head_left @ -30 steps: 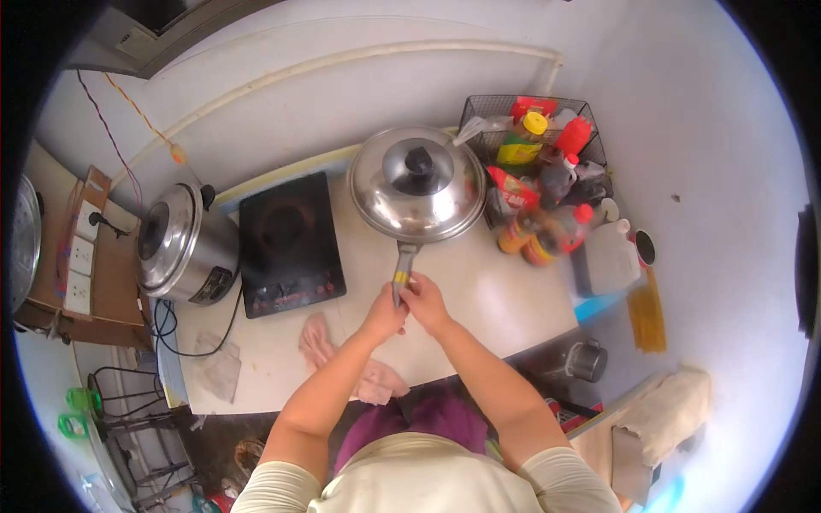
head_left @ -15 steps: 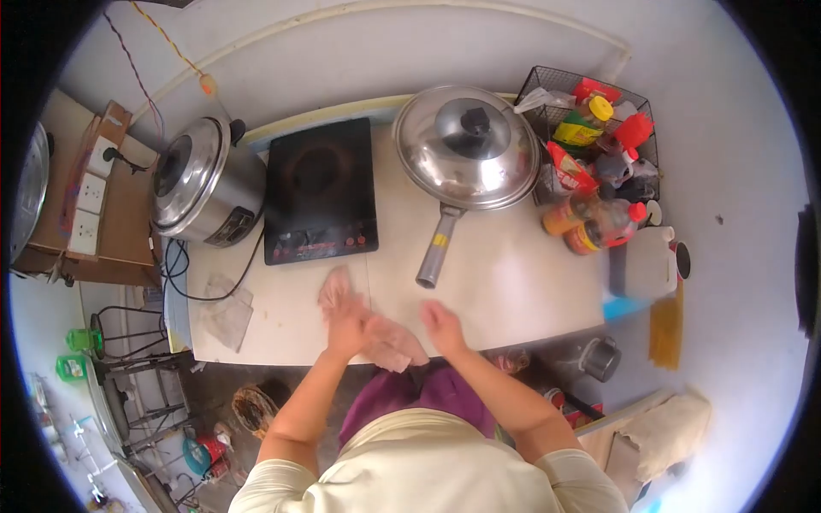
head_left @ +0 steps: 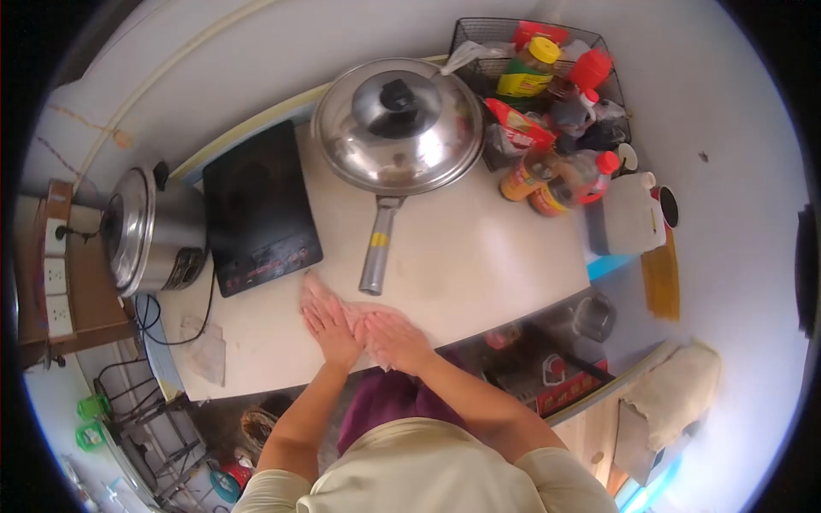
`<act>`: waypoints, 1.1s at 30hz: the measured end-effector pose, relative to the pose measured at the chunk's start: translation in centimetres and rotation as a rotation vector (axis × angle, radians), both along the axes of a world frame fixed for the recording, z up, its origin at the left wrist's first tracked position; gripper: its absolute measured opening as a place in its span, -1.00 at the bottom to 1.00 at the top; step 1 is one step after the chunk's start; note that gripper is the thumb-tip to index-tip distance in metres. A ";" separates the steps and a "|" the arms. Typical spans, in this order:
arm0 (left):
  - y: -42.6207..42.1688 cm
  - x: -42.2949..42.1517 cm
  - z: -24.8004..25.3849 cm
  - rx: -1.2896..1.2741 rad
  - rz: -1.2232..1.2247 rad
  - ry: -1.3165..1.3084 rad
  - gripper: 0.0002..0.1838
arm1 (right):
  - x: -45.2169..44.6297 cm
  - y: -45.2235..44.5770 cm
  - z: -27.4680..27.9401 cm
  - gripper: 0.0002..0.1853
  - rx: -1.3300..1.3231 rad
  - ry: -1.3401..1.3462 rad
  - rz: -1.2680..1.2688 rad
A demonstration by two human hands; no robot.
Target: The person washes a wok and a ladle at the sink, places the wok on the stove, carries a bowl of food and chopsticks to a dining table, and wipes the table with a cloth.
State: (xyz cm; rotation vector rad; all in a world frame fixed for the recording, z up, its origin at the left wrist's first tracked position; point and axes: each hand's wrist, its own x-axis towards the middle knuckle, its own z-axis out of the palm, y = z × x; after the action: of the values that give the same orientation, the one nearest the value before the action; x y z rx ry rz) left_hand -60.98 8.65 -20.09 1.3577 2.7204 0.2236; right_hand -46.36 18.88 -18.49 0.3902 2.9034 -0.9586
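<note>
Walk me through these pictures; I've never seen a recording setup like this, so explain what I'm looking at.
There is no machine here: a person works with two bare hands, and one camera worn on the head looks forward and down. All the pictures come from it.

On the counter, a pink cloth lies near the front edge, with the left hand and right hand pressed flat on it; neither grips anything else. Beyond them are a lidded pan with its handle toward the person, a black cooktop, a steel cooker and a wire basket of bottles and packets.
</note>
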 end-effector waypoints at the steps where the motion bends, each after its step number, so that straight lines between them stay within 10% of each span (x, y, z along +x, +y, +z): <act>1: 1.7 0.9 0.4 -0.004 -0.004 0.004 -0.11 | 0.7 1.2 0.0 -0.35 0.030 0.002 -0.047; 18: 29.2 20.4 0.4 0.136 -0.579 -0.379 -0.40 | 19.8 24.1 0.1 -0.37 0.311 -0.115 -0.638; 26: 24.4 20.0 3.0 0.103 -0.816 -0.661 -0.46 | 21.2 16.0 0.4 -0.19 0.126 0.020 -0.840; 33: 12.2 12.4 1.3 0.102 -0.704 -0.524 -0.48 | 13.8 9.9 2.4 -0.09 -0.118 -0.120 -0.480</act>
State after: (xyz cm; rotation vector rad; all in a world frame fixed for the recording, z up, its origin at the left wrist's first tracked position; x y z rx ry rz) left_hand -48.62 20.87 -18.84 1.8576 1.7208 0.5573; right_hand -32.54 28.77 -16.08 1.1267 2.6752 -1.1031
